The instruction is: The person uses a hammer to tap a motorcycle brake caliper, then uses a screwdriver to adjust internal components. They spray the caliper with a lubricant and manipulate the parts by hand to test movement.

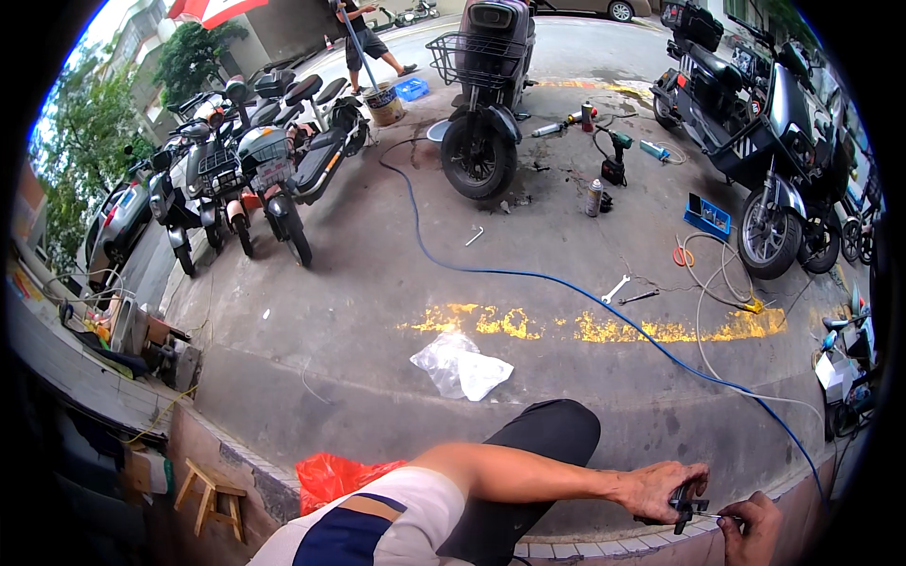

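Note:
My left arm, in a white and navy sleeve, reaches across to the lower right. My left hand [653,491] is closed around a small black part [681,509] with prongs; its exact kind is too small to make out. Close beside it, my right hand [752,528] pinches a thin tool with a metal shaft [706,514], whose tip meets the black part. The tool's handle is hidden in my fingers. Both hands are over my dark-trousered leg's right side, near a tiled ledge [604,547].
A scooter with a front basket [478,58] stands ahead; others stand left and right. A blue hose [528,274] crosses the ground. A wrench [615,289], a cordless drill [613,156], a spray can [594,196] and a plastic bag [462,366] lie about. Another person [359,42] is beyond.

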Motion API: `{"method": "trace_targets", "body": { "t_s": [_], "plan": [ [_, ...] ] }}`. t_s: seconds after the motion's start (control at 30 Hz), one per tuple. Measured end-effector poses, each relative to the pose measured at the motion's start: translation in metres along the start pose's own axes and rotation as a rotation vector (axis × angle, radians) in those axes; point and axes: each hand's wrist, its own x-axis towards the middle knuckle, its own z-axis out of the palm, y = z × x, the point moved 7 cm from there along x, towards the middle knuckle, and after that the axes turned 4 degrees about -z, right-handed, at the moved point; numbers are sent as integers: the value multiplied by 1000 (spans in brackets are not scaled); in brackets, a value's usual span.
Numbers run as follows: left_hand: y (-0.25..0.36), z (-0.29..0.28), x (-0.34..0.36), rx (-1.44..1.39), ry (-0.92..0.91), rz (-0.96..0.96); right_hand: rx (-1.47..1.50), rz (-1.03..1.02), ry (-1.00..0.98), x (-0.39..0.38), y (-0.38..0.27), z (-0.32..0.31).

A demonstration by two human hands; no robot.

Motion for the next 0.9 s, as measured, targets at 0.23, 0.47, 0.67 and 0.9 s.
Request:
{"method": "trace_targets", "body": {
  "t_s": [0.23,0.47,0.67,0.9],
  "plan": [
    [-1,-1,-5,9,-2,-3,-41,21,-8,1,-13,10],
    [-2,-2,-3,47,-6,69,-76,-138,215,6,-5,15],
    [5,-6,3,66,-40,-28,-98,-161,244,-5,-2,-7],
    [6,-1,-1,106,-56,-37,-13,-135,243,-12,7,5]
  ]
}}
